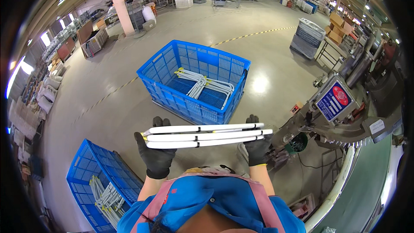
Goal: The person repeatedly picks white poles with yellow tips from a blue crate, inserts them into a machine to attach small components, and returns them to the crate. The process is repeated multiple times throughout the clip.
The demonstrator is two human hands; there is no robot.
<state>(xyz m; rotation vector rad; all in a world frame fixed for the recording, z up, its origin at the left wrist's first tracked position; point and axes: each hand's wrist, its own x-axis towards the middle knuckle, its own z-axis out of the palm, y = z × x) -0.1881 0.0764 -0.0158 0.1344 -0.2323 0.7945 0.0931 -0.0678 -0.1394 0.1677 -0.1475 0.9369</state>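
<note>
Across the front of my body I carry a small bundle of white tubes (pixel 215 136) with black bands around them and a bit of yellow at the left end. My left hand (pixel 157 152), in a black glove, is closed around that left end. At the other end my right hand (pixel 257 146), also in a black glove, grips the tubes; part of its fingers is hidden behind them. Just beyond the tubes stands a blue plastic crate (pixel 155 87) with perforated walls. On its bottom lie several bent white tubes (pixel 198 87) with yellow ends.
At lower left, a second blue crate (pixel 82 159) contains more white tubes (pixel 108 198). A large machine (pixel 336 103) stands close on my right, beside a green-topped surface (pixel 358 190). A pillar (pixel 120 6) rises at far left, and a wrapped grey stack (pixel 307 39) stands at far right.
</note>
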